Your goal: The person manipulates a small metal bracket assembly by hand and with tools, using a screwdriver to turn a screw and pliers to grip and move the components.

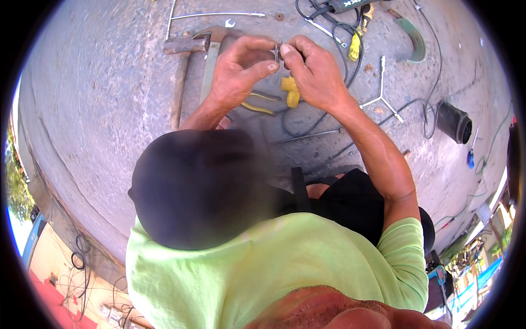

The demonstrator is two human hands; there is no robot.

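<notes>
Over the concrete floor, both my hands meet around a small, thin metal pin (277,54) that stands roughly upright. My left hand (238,68) curls round it, with forefinger and thumb tips near its two ends. From the other side my right hand (318,71) closes in a pinch beside the pin; what lies inside its fingertips is partly hidden. Under the hands are pliers with yellow handles (257,109) and a short yellow piece (290,90). By the left hand lies a hammer (182,77) with a wooden handle, next to a flat grey metal bar (210,71).
Farther off lie a spanner (230,23), a yellow-handled screwdriver (355,46), a corded power tool (345,5) and a curved green metal piece (415,41). A Y-shaped socket wrench (381,97) and a black container (453,122) sit to the right. A blurred dark round shape (197,189) blocks the lower left.
</notes>
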